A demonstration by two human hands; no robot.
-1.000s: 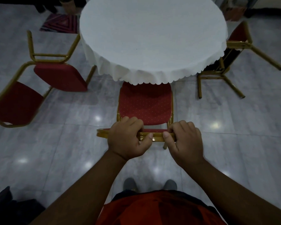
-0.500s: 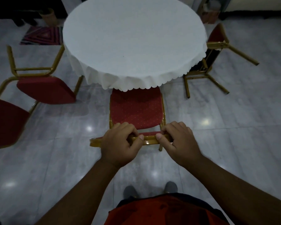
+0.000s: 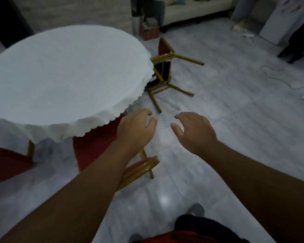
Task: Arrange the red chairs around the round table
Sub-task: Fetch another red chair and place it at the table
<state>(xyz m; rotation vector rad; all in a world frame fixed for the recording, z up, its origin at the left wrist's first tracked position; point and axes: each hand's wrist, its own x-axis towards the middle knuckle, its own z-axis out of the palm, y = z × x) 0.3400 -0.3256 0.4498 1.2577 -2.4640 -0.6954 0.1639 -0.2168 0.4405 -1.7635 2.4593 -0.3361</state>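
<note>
The round table (image 3: 60, 76) under a white scalloped cloth fills the upper left. A red chair with a gold frame (image 3: 98, 146) stands upright, its seat tucked partly under the table's near edge, and my left forearm crosses over its backrest. My left hand (image 3: 135, 130) and my right hand (image 3: 193, 132) hover side by side above the floor, fingers spread, holding nothing. A second red chair (image 3: 165, 67) lies tipped on its side against the table's far right edge, legs pointing right. Part of a third red chair (image 3: 5, 163) shows at the left edge.
Grey glossy floor tiles stretch to the right. A pale sofa (image 3: 191, 9) stands at the back, boxes and clutter (image 3: 147, 27) behind the table. A thin cable (image 3: 284, 79) runs across the floor at far right. My feet show at the bottom.
Both hands have let go of the chair's backrest and lifted, fingers apart. My view has swung to the right, bringing the tipped chair toward the centre.
</note>
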